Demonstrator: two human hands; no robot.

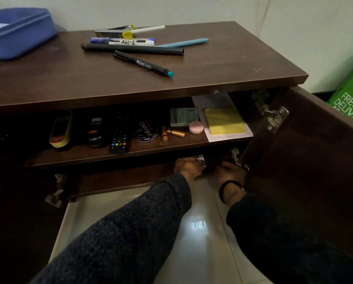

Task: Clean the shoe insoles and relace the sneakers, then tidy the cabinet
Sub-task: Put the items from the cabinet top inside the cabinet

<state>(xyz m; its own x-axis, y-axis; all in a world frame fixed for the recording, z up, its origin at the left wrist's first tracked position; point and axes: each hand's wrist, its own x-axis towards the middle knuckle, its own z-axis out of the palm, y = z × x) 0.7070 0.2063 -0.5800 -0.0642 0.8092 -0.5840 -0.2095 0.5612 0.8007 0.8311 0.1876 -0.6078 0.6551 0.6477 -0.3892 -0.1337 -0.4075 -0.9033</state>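
Both hands are reaching into the dark space under the cabinet's (171, 89) shelf (151, 149). The left hand (189, 166) is curling its fingers round something small and shiny (200, 159), holding it just below the shelf edge; what that thing is, I cannot tell. The right hand (230, 171) is sitting just beside it, close to the lower hinge (236, 156) of the open door (304, 160), its fingers hidden in shadow, so whether they are spread or gripping I cannot tell. A black band (229, 188) is circling the right wrist, and dark sleeves are covering both arms.

On the shelf above the hands, things are lying in a row: a shoe brush (61, 130), a remote (120, 136), a polish tin (146, 131), two batteries (172, 133), a pink lid (196, 127), and yellow sticky notes (224, 120) on white paper.

On the cabinet top, pens and markers (134, 45) are lying in a loose heap, with a blue pouch (18, 31) at the far left. A green bag (351, 99) is standing beyond the door. No shoes or insoles are showing.
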